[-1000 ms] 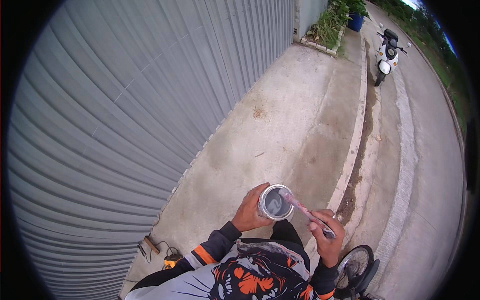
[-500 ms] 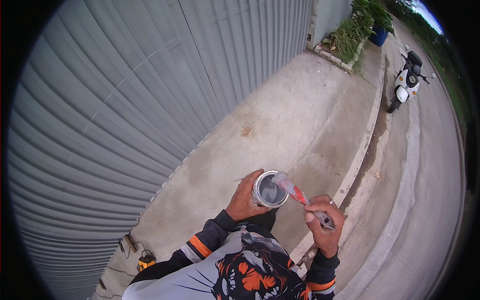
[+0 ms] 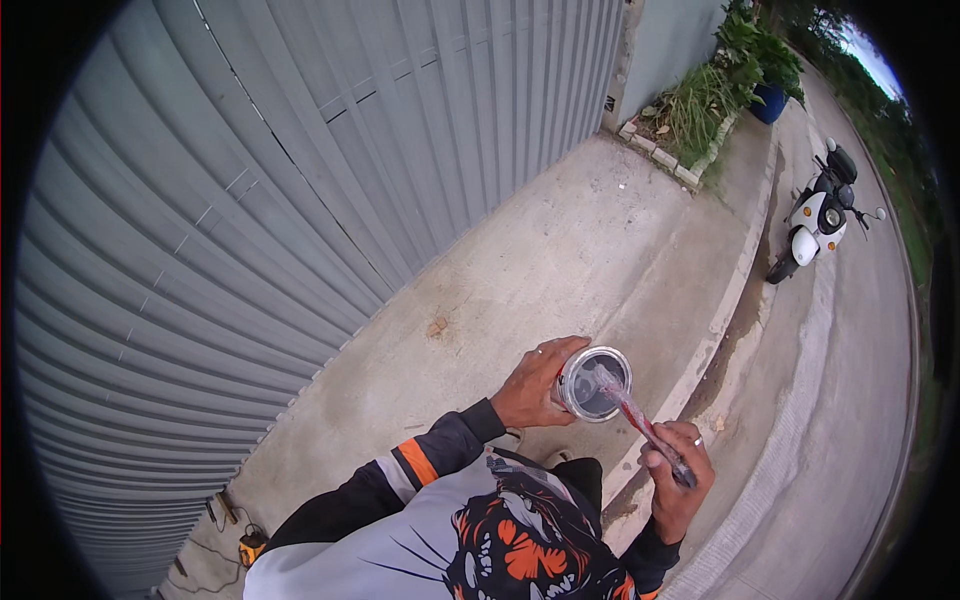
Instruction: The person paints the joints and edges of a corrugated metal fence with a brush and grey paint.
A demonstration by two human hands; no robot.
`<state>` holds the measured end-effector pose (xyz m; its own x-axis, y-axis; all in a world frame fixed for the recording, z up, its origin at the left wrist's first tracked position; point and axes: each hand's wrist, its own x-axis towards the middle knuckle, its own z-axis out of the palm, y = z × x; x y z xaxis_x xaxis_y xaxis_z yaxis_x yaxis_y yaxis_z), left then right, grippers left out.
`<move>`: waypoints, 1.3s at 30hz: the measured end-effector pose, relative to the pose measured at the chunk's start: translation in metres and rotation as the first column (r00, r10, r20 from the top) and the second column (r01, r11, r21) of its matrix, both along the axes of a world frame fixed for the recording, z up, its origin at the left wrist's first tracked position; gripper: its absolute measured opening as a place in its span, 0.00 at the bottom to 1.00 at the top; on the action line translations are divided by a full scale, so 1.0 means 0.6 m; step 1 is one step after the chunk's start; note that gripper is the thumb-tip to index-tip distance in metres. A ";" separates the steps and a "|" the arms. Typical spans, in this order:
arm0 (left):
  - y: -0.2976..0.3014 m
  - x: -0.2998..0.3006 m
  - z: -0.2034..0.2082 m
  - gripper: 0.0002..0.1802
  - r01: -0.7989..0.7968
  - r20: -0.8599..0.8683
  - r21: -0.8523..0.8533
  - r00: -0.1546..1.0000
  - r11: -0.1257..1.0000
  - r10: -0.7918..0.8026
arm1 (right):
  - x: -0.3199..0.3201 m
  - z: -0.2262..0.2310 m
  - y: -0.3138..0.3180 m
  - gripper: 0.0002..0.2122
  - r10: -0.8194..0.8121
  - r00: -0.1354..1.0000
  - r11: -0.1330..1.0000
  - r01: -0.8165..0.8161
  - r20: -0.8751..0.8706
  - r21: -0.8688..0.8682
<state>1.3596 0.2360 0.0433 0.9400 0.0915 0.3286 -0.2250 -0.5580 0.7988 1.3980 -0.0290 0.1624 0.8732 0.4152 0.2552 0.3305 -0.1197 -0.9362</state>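
Note:
My left hand (image 3: 537,387) is wrapped around the side of a round metal paint can (image 3: 576,409), holding it up in front of my body. Grey paint (image 3: 588,398) shows inside its open top. A paintbrush (image 3: 640,418) with a red, paint-smeared handle is gripped in my right hand (image 3: 684,474), the fingers closed near the handle's end. The brush slants down to the left, its paint-coated head over the can's mouth and partly inside it. Whether the bristle tips touch the paint, I cannot tell.
A grey corrugated metal gate (image 3: 330,170) runs along my left. A yellow power tool (image 3: 252,546) with a cable lies on the ground at lower left. Far right, a white scooter (image 3: 812,222) stands on the road, beyond the curb. A brick-edged planter (image 3: 688,120) is ahead.
My left hand has moved the can to the right, and my right hand has shifted slightly down and right. The brush head now reaches further into the can's mouth. My view has turned somewhat.

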 end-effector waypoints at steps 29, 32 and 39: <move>-0.044 0.778 -0.046 0.63 -0.471 -0.141 -0.131 0.880 0.873 0.454 | 1.009 -0.065 0.029 0.20 0.517 0.838 0.847 -0.473 -0.176 0.242; -0.030 0.836 -0.038 0.64 -0.487 -0.075 0.018 0.870 0.873 0.487 | 1.054 -0.069 0.029 0.19 0.573 0.684 0.809 -0.384 -0.451 0.445; -0.059 0.952 -0.039 0.66 -0.657 -0.074 0.010 0.751 0.754 0.656 | 1.246 -0.060 0.082 0.12 0.746 0.658 0.660 -0.709 -0.102 0.248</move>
